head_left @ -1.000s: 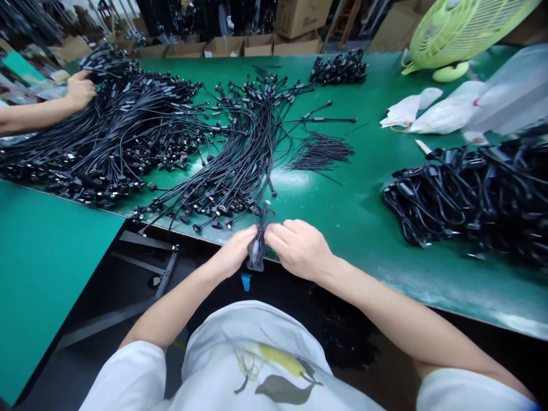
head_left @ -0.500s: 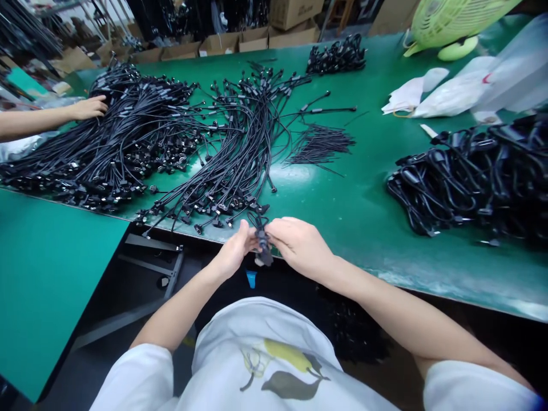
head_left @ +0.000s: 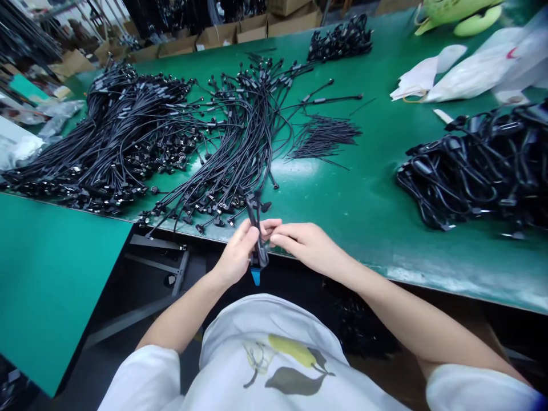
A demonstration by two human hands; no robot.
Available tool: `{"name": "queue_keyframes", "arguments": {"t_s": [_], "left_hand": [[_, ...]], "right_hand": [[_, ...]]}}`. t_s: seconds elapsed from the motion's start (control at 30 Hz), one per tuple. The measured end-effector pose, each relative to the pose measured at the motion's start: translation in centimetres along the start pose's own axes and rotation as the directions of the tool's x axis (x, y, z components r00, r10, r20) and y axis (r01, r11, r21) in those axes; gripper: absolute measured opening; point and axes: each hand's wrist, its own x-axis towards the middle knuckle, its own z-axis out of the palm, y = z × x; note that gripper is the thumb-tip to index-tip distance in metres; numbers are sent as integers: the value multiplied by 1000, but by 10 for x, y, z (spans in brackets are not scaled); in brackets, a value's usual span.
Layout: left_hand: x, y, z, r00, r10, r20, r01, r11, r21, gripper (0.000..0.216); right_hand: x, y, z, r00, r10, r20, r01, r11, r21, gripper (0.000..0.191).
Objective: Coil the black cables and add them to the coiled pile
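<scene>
My left hand (head_left: 236,254) is closed around a folded black cable (head_left: 253,210), held upright above the table's front edge. Its loop and plug ends stick out above and below the fingers. Just right of the cable, my right hand (head_left: 309,246) has thumb and fingertips pinched together; whatever is between them is too small to make out. Beyond my hands lies a loose bundle of straight black cables (head_left: 240,154) with plugs at both ends. A heap of thin black ties (head_left: 327,137) sits to the right of that bundle.
A larger cable pile (head_left: 124,125) covers the table's left side. Folded cables (head_left: 479,171) are heaped at right, with a smaller heap (head_left: 340,40) at the back. White plastic bags (head_left: 475,71) and a green fan (head_left: 454,11) stand back right. Cardboard boxes (head_left: 257,28) line the far edge.
The folded cable has turned more upright in my left hand. My right hand has drawn slightly away from it. Another person's hand at the left pile has gone from view.
</scene>
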Motion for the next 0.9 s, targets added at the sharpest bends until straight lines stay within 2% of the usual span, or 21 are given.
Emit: {"name": "queue_keyframes", "arguments": {"t_s": [0.07, 0.1, 0.13, 0.2, 0.23, 0.3, 0.37, 0.43, 0.53, 0.63, 0.7, 0.77, 0.9], "left_hand": [[4, 1, 1, 1000, 1, -23, -1, 1000, -20, 30], [6, 0, 2, 1000, -7, 8, 7, 1000, -10, 29], [7, -1, 4, 998, -19, 56, 18, 1000, 15, 27], [8, -6, 9, 987, -52, 151, 38, 995, 91, 28], [8, -8, 11, 981, -75, 179, 55, 992, 117, 32], [6, -10, 16, 964, -150, 221, 126, 985, 118, 49], [4, -7, 17, 936, -213, 280, 205, 977, 58, 64], [2, -2, 18, 917, -243, 316, 266, 964, -29, 66], [1, 4, 21, 922, -286, 259, 334, 929, -161, 51], [2, 2, 26, 926, -325, 192, 362, 910, -205, 45], [3, -3, 29, 934, -316, 167, 345, 918, -193, 43], [4, -7, 30, 937, -314, 155, 339, 925, -174, 41], [3, -7, 26, 918, -349, 188, 381, 909, -170, 36]], "right_hand": [[-5, -5, -10, 967, -167, -191, 127, 970, -207, 26], [-5, -7, -13, 930, -238, -279, 172, 955, -241, 23], [-3, -8, -14, 895, -290, -340, 213, 946, -245, 29], [4, -6, -11, 864, -342, -369, 274, 935, -225, 52], [10, -4, -8, 864, -359, -353, 294, 929, -224, 53], [21, 1, -2, 849, -400, -347, 324, 911, -256, 33], [29, 7, 3, 811, -427, -400, 348, 901, -257, 12], [31, 10, 6, 786, -410, -463, 367, 912, -185, 5], [29, 11, 7, 767, -354, -535, 365, 927, -90, 4], [28, 10, 6, 739, -357, -572, 359, 926, -115, 8], [27, 10, 3, 745, -364, -559, 345, 927, -144, 11], [28, 11, -2, 780, -337, -528, 303, 941, -152, 13], [28, 15, -13, 838, -174, -517, 177, 983, -45, 23]]}}
